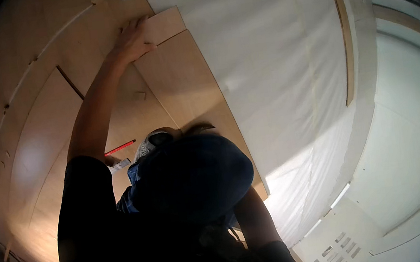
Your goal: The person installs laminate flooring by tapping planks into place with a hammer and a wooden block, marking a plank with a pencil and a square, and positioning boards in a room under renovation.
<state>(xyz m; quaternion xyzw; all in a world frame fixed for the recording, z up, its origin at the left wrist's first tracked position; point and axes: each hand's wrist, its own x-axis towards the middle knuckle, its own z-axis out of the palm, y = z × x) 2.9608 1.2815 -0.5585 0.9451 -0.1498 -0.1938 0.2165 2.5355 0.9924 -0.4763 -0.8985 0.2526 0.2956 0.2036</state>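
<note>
My left hand [133, 41] reaches forward to the far end of the wood plank floor. Its fingers and thumb are spread across the left end of a short light wood plank piece [166, 25]. This piece lies crosswise at the end of a longer plank [182, 77]. Only the forearm of my right arm shows; my raised, blue-clad knee [194, 175] hides the hand. Beside my patterned shoe [152, 140] lie a red pencil [121, 147] and a small grey flat tool [120, 165], partly covered, its kind unclear.
White sheeting [276, 70] covers the floor along the planks' right edge. A narrow wood strip [345, 43] lies on its far right side, near a pale wall [413, 121]. Another strip [398, 19] sits at upper right. A vent with several slots [335, 254] shows at lower right.
</note>
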